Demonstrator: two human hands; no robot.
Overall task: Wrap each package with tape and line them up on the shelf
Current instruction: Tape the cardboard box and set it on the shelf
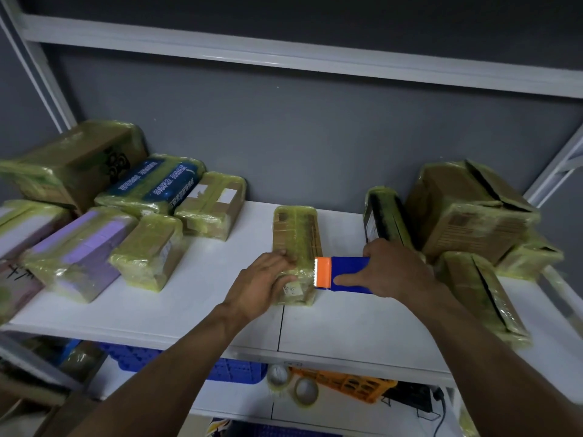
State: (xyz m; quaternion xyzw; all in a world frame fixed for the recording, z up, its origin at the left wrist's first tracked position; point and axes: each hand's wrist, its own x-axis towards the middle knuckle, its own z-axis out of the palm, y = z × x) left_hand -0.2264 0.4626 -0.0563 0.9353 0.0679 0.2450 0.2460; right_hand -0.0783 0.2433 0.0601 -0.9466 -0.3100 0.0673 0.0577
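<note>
Package [296,234], wrapped in yellowish tape, lies mid-shelf on the white shelf [347,320], its long side running near to far. From the head view, the left hand [262,283] presses on the package's near end with fairly straight fingers. The right hand [394,269] grips a blue-and-orange tape dispenser [342,274], whose orange toothed edge touches the package's right side. Other wrapped packages sit in a left group [148,247] and a right group [467,212].

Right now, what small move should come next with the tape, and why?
Probably tilt the tape dispenser to cut free: the right hand holds its orange blade at the right edge of the taped package, while the left hand pins it.
</note>
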